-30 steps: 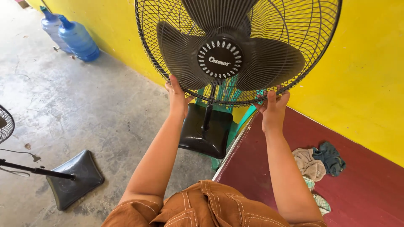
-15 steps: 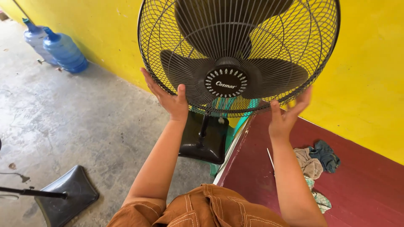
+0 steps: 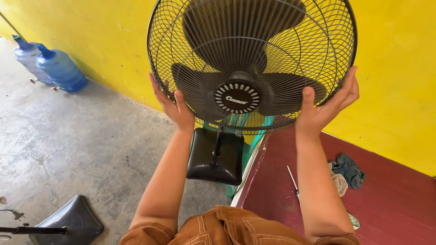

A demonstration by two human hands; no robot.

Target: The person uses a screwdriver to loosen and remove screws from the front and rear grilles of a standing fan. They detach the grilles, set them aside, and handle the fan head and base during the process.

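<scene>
Left hand point(image 3: 177, 108) and right hand point(image 3: 324, 106) grip fan guard point(image 3: 290, 50).

blue water bottles point(image 3: 50, 66) by yellow wall point(image 3: 399, 104) | rags point(image 3: 347, 172) on red table point(image 3: 390, 208) | second stand base point(image 3: 68, 222) on floor point(image 3: 68, 145)
</scene>
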